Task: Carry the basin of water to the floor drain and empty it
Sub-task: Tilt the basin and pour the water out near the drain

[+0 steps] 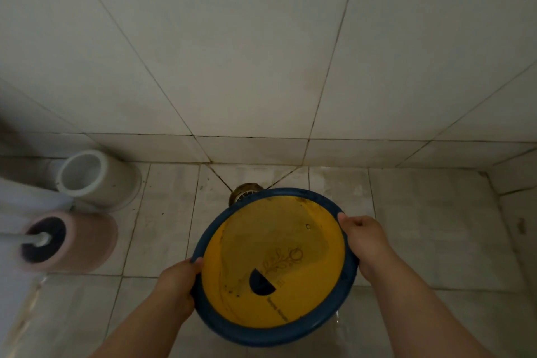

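Observation:
A round basin [232, 325] with a blue rim and yellow inside hangs above the tiled floor, tilted away from me. A shallow pool of water [270, 244] lies against its far side. My left hand [177, 285] grips the near-left rim. My right hand [366, 238] grips the right rim. Just past the far rim, the round floor drain [245, 192] sits where the floor meets the wall; the basin hides its near part.
A white cylindrical holder [98, 180] stands on the floor at the left by the wall. Nearer to me a pink holder [84, 241] contains a dark toilet brush [43, 238]. Tiled walls close the corner ahead and at the right. Wet floor glistens under the basin.

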